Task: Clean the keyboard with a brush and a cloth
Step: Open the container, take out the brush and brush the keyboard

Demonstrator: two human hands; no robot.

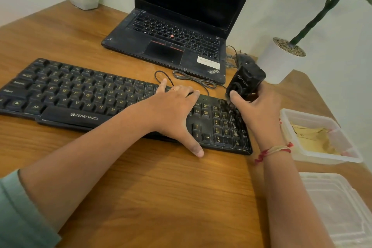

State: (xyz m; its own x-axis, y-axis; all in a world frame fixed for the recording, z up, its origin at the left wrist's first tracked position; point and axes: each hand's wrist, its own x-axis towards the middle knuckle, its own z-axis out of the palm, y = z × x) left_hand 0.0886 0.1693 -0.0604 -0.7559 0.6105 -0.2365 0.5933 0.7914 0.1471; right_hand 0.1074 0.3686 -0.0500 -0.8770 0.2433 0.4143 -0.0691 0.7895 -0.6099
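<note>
Right grip (259,110) clamped around a black brush (246,80); left grip (173,110) spread flat on the keyboard (80,94).

Standing by the wooden counter (151,187), I see the brush held tilted over the keyboard's number pad at its right end, bristles down among the keys, while the left palm presses near the arrow keys, fingers apart and holding nothing. An open laptop (171,42) sits behind the keyboard. A clear tub (314,159) holding a yellowish cloth (314,139) lies just right of the right wrist.
</note>
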